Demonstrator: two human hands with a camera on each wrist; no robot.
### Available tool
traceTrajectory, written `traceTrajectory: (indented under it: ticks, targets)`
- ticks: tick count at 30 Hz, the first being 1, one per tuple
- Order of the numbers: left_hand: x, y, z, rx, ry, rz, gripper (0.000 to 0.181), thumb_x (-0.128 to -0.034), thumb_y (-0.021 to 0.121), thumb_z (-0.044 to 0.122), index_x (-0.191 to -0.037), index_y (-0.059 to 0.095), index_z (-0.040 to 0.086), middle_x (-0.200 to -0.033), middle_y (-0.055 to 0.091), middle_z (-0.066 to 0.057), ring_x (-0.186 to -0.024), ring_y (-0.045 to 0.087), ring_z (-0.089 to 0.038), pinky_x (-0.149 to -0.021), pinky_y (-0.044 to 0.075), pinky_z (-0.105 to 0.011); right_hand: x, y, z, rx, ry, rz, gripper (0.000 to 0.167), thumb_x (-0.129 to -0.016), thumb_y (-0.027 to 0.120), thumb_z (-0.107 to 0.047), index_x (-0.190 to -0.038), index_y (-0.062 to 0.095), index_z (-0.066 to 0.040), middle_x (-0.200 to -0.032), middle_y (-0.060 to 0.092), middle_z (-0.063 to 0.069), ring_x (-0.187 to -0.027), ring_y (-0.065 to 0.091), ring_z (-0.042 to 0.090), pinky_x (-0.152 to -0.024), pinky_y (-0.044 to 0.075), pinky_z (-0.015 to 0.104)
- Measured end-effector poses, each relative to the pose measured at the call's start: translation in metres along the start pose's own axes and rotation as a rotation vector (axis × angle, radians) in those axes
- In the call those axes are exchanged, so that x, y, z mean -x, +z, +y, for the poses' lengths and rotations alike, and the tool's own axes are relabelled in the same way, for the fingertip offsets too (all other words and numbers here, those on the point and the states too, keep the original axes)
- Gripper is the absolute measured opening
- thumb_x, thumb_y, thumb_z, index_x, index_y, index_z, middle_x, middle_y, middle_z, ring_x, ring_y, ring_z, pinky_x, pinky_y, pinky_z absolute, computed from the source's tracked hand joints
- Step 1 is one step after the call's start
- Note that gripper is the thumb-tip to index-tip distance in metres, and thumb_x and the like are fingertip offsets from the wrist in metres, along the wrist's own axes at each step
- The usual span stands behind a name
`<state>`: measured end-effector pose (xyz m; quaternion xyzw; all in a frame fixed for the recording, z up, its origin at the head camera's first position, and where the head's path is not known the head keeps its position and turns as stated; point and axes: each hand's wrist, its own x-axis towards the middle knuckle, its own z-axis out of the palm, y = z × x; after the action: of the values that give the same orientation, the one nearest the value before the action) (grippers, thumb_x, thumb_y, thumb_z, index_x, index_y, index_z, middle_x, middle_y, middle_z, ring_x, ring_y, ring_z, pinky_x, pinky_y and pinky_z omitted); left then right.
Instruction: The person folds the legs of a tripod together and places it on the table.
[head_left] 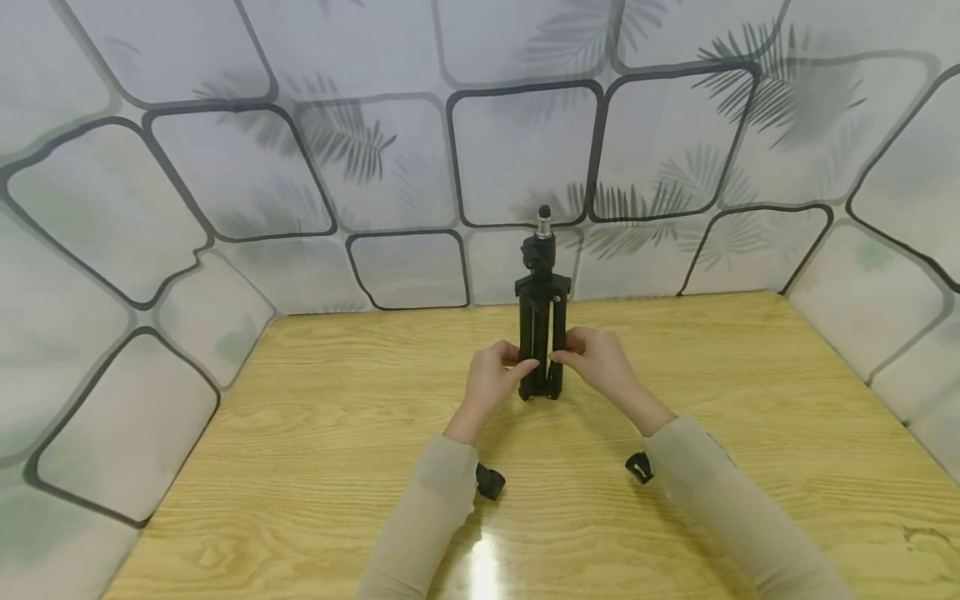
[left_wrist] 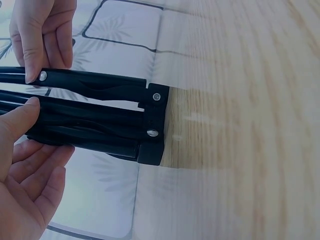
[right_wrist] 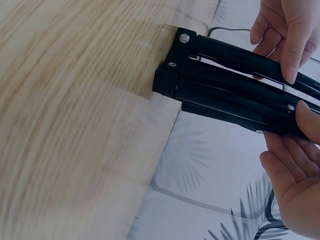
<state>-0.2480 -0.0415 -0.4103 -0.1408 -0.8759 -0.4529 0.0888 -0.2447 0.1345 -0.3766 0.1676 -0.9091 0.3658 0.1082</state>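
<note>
A black folded tripod (head_left: 542, 292) stands upright on the wooden table, its legs drawn together and a silver stud with a dark tip at its top. Low on its left side, my left hand (head_left: 493, 379) pinches a leg between thumb and fingers. On the opposite side my right hand (head_left: 600, 360) pinches another leg at about the same height. In the left wrist view the tripod's foot end (left_wrist: 156, 125) meets the table, and rivets show on the legs. The right wrist view shows both thumbs lying along the black legs (right_wrist: 225, 92).
The wood-grain table (head_left: 337, 450) spreads out around the tripod. Behind it and at both sides hangs a pale cloth (head_left: 405, 167) with dark outlines and leaf prints. Small black wrist-worn pieces (head_left: 490, 482) show beside the sleeves.
</note>
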Motion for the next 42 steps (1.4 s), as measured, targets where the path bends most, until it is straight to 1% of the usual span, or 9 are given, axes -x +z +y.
traceTrajectory:
  ticks: [5, 11, 18, 23, 28, 32, 36, 39, 42]
  targets:
    - [0.000, 0.002, 0.000, 0.006, -0.006, 0.006, 0.024, -0.0803, 0.066, 0.028, -0.087, 0.062, 0.005, -0.080, 0.063, -0.004, -0.077, 0.061, -0.016, -0.063, 0.049, -0.025, 0.000, 0.000, 0.000, 0.014, -0.020, 0.012, 0.015, -0.080, 0.067, -0.016, -0.085, 0.066, -0.002, -0.078, 0.065, 0.009, -0.071, 0.061, 0.023, -0.062, 0.049, 0.038]
    - [0.000, 0.003, 0.000, 0.014, -0.003, 0.010, 0.023, -0.0804, 0.066, 0.027, -0.087, 0.062, 0.005, -0.081, 0.064, -0.005, -0.077, 0.061, -0.016, -0.063, 0.049, -0.025, 0.000, 0.001, 0.001, -0.003, -0.008, 0.009, 0.017, -0.080, 0.067, -0.017, -0.086, 0.066, -0.001, -0.079, 0.066, 0.009, -0.072, 0.061, 0.023, -0.063, 0.049, 0.038]
    - [0.002, 0.003, -0.001, 0.059, -0.010, 0.007, 0.023, -0.0809, 0.065, 0.027, -0.089, 0.063, 0.005, -0.084, 0.064, -0.004, -0.080, 0.061, -0.016, -0.067, 0.049, -0.026, 0.001, 0.002, 0.002, -0.015, -0.013, 0.008, 0.018, -0.079, 0.067, -0.017, -0.087, 0.066, -0.001, -0.080, 0.066, 0.009, -0.073, 0.061, 0.023, -0.064, 0.049, 0.039]
    - [0.004, 0.003, -0.003, 0.084, 0.002, 0.041, 0.024, -0.0808, 0.065, 0.026, -0.092, 0.065, 0.005, -0.086, 0.064, -0.005, -0.080, 0.060, -0.016, -0.069, 0.049, -0.026, 0.002, 0.003, 0.001, -0.032, -0.045, -0.002, 0.019, -0.078, 0.068, -0.016, -0.089, 0.066, -0.001, -0.084, 0.066, 0.010, -0.078, 0.062, 0.024, -0.069, 0.048, 0.041]
    - [0.003, 0.004, -0.004, 0.106, 0.023, 0.066, 0.021, -0.0807, 0.066, 0.022, -0.092, 0.064, 0.004, -0.085, 0.064, -0.006, -0.079, 0.061, -0.016, -0.066, 0.049, -0.023, 0.003, 0.002, -0.001, -0.033, -0.054, -0.011, 0.019, -0.078, 0.068, -0.016, -0.090, 0.067, -0.002, -0.085, 0.066, 0.010, -0.080, 0.062, 0.023, -0.072, 0.048, 0.042]
    - [0.001, 0.002, -0.002, 0.106, 0.024, 0.050, 0.020, -0.0821, 0.064, 0.020, -0.093, 0.064, 0.002, -0.086, 0.064, -0.007, -0.080, 0.061, -0.017, -0.065, 0.049, -0.022, 0.004, -0.001, 0.000, -0.027, -0.069, -0.015, 0.021, -0.078, 0.069, -0.018, -0.091, 0.067, -0.002, -0.087, 0.066, 0.010, -0.082, 0.062, 0.024, -0.074, 0.047, 0.043]
    - [0.000, 0.000, -0.001, 0.109, 0.028, 0.026, 0.019, -0.0839, 0.062, 0.016, -0.095, 0.064, 0.001, -0.088, 0.064, -0.008, -0.083, 0.061, -0.019, -0.066, 0.049, -0.023, 0.003, -0.006, 0.003, -0.037, -0.069, 0.000, 0.029, -0.077, 0.070, -0.022, -0.096, 0.066, -0.001, -0.092, 0.065, 0.012, -0.087, 0.061, 0.027, -0.076, 0.047, 0.043]
    - [-0.002, 0.000, -0.001, 0.109, 0.034, 0.016, 0.018, -0.0846, 0.061, 0.013, -0.096, 0.064, 0.000, -0.089, 0.064, -0.009, -0.085, 0.061, -0.020, -0.068, 0.049, -0.024, 0.003, -0.010, 0.007, -0.084, -0.052, 0.008, 0.038, -0.077, 0.069, -0.027, -0.101, 0.064, 0.002, -0.098, 0.064, 0.015, -0.091, 0.059, 0.029, -0.078, 0.046, 0.042]
    - [-0.003, 0.000, -0.001, 0.098, 0.041, 0.009, 0.017, -0.0852, 0.060, 0.013, -0.096, 0.064, 0.000, -0.090, 0.064, -0.009, -0.086, 0.061, -0.019, -0.069, 0.049, -0.024, 0.003, -0.013, 0.010, -0.151, -0.037, 0.011, 0.041, -0.078, 0.068, -0.029, -0.104, 0.062, 0.003, -0.102, 0.062, 0.016, -0.096, 0.057, 0.030, -0.081, 0.045, 0.043]
